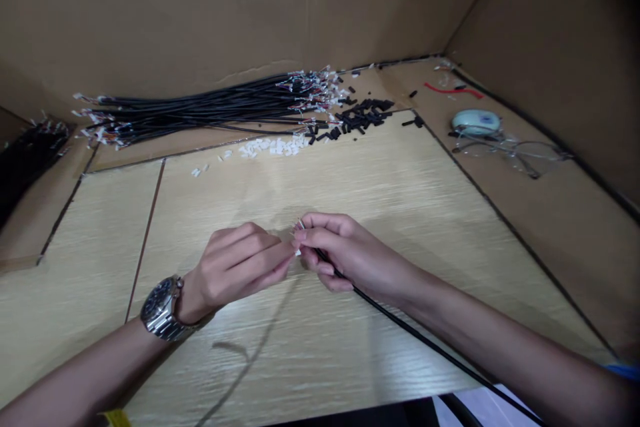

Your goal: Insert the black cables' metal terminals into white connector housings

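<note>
My right hand [340, 247] is closed around a black cable [420, 337], which runs from its fingers down to the lower right. Thin bare-ended wires [300, 222] fan out of the cable's end above the thumb. My left hand [245, 260], with a metal watch [163, 307] on its wrist, meets the right fingertips in a pinch. A small white connector [299, 252] shows at the left fingertips, mostly covered by the fingers. How the wires and the connector touch is hidden.
Behind lie a bundle of black cables [200, 109] with wired ends, loose white connectors [277, 145] and short black tubes [363, 119]. A mint-coloured oval case [475, 121], glasses [520, 150] and a red strip [453, 89] are at right. Cardboard walls [225, 7] enclose the table. More cables [30, 160] lie far left.
</note>
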The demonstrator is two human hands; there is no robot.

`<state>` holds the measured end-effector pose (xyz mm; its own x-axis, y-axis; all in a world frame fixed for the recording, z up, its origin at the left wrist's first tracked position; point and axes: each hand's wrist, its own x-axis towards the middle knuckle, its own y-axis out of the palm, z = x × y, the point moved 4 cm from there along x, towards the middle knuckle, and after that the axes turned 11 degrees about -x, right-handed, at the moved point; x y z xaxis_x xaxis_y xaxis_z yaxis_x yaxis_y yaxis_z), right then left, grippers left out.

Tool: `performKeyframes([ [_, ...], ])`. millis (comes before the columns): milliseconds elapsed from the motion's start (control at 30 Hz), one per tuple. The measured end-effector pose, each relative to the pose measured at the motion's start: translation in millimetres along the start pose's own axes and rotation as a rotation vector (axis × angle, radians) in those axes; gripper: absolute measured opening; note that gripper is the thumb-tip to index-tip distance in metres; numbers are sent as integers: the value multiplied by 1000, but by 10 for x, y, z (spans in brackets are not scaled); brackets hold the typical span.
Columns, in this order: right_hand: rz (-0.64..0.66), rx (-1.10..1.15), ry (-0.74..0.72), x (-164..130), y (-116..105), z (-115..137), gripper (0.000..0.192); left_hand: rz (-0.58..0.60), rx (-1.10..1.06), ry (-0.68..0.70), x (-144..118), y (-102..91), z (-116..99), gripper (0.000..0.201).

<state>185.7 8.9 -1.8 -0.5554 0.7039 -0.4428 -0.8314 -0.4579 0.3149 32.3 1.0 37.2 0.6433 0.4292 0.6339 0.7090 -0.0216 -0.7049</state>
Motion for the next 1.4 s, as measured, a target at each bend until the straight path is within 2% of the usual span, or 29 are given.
performKeyframes([
  [100, -57, 15, -48, 10, 17, 15, 26, -41, -28, -57, 20, 6, 11, 16],
  [233, -133, 25, -135, 34, 16, 35, 26, -83, -186, -234, 10, 37, 115, 10],
  [433, -200, 9, -149, 29, -6, 50, 25, -96, -411, -475, -54, 101, 260, 5],
  [533, -220, -10, -148, 26, -14, 58, 25, -92, -441, -532, -63, 109, 283, 8],
  [633, -222, -29, -150, 34, -21, 54, 25, -87, -431, -521, -63, 103, 286, 9],
  [1000, -146, -37, -107, 55, -32, -6, 28, -49, -374, -329, -28, 106, 198, 14],
  [1133, -166, -37, -134, 47, -22, 11, 24, -19, -328, -274, -11, 103, 160, 14],
  [1300, -167, -65, -185, 57, -8, 21, 20, -27, -371, -297, -21, 112, 183, 10],
  [1400, -170, -89, -219, 64, -11, 14, 23, -43, -403, -363, -23, 110, 211, 5],
])
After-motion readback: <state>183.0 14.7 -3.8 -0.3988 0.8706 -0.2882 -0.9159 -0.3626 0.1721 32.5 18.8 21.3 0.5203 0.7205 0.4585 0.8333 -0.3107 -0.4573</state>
